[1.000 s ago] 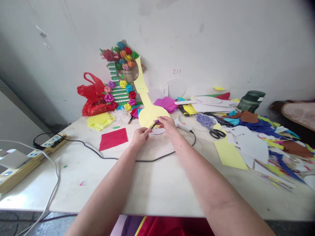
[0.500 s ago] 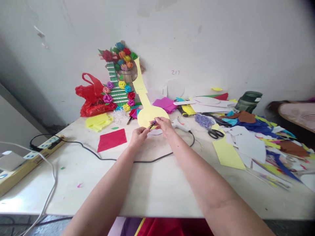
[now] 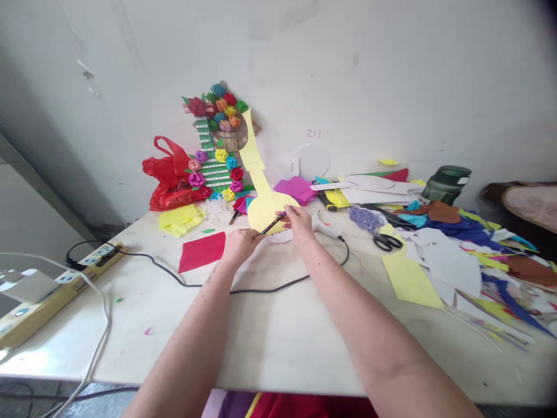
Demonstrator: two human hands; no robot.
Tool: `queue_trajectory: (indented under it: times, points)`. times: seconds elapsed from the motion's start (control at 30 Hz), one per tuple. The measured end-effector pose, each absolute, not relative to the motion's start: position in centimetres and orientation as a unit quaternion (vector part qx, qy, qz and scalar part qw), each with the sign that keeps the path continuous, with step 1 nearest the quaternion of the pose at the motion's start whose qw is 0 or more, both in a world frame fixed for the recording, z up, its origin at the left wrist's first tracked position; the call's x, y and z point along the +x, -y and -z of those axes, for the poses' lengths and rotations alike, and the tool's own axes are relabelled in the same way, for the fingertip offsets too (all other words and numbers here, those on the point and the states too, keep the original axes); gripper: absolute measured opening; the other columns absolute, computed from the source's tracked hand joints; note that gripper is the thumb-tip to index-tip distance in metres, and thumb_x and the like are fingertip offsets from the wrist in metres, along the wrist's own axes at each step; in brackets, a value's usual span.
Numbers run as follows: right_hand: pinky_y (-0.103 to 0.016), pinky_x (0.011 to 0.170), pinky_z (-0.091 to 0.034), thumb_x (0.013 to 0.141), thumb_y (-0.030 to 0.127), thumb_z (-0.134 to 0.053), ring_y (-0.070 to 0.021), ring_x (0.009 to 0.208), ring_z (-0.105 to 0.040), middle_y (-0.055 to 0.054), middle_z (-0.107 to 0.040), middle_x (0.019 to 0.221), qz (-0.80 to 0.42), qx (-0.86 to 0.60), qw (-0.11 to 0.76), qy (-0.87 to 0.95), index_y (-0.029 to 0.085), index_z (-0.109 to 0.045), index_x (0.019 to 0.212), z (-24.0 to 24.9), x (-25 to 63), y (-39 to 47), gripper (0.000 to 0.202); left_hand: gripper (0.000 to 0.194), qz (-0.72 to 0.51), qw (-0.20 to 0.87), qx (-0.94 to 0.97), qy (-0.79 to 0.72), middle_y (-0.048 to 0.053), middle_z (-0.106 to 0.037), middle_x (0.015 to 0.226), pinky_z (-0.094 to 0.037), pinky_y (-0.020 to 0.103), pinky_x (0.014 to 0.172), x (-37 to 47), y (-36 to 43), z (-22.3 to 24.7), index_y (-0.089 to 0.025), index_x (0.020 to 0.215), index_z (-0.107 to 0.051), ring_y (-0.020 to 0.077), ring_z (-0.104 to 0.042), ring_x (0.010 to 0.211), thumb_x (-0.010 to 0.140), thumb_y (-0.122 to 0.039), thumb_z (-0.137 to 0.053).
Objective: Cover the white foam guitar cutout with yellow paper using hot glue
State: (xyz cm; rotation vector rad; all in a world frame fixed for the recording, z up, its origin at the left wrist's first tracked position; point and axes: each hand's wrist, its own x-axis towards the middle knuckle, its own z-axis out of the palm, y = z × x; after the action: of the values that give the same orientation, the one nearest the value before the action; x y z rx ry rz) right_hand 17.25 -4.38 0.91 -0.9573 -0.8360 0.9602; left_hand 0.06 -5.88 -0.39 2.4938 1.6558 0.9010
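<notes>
A red sheet (image 3: pixel 201 251) lies beside the left hand (image 3: pixel 241 245), which pinches the lower end of a slim dark stick (image 3: pixel 272 223); this slants up before a yellow guitar-shaped cutout (image 3: pixel 266 204) into the right hand's (image 3: pixel 300 224) pinch, near a white glue gun (image 3: pixel 326 229).

Soft light brightens the tabletop (image 3: pixel 152 354), glaring at its left edge. Paper scraps (image 3: pixel 528 269) blur toward the stretched right edge.

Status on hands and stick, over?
Left hand, right hand both on thin dark stick. Yellow cutout just behind. Black cord passes beneath forearms.
</notes>
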Motion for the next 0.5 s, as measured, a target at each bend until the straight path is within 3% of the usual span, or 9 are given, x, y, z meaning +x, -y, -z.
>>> queue_trajectory:
  times: [0.17, 0.33, 0.5]
  points:
    - [-0.016, 0.044, -0.042, 0.076, 0.036, -0.053, -0.0127, 0.076, -0.064, -0.008, -0.067, 0.1, -0.395, -0.467, 0.69, 0.388, 0.018, -0.055, 0.1, -0.1, 16.9, 4.1, 0.03, 0.031, -0.36, 0.028, 0.721, -0.592, 0.006, -0.068, 0.073, -0.037, 0.023, 0.06, -1.8, 3.8, -0.1, -0.019, 0.082, -0.07, 0.019, -0.06, 0.07, 0.081, -0.041, -0.049]
    - [-0.017, 0.043, -0.041, 0.076, 0.038, -0.05, -0.0136, 0.074, -0.063, -0.007, -0.068, 0.091, -0.364, -0.503, 0.655, 0.431, 0.018, -0.056, 0.094, 0.7, 16.7, 3.8, 0.027, 0.032, -0.359, 0.055, 0.621, -0.694, 0.009, -0.065, 0.061, -0.038, 0.026, 0.057, -4.6, 1.2, 0.0, -0.015, 0.077, -0.069, 0.0221, -0.061, 0.065, 0.08, -0.038, -0.047]
    - [-0.023, 0.054, -0.046, 0.077, 0.035, -0.048, -0.0147, 0.074, -0.063, -0.005, -0.068, 0.086, -0.325, -0.526, 0.623, 0.479, 0.019, -0.058, 0.091, 1.1, 16.3, 3.9, 0.023, 0.022, -0.309, 0.061, 0.582, -0.75, 0.015, -0.068, 0.075, -0.042, 0.031, 0.066, -5.9, -1.7, 0.6, -0.013, 0.075, -0.07, 0.0291, -0.062, 0.081, 0.074, -0.029, -0.054]
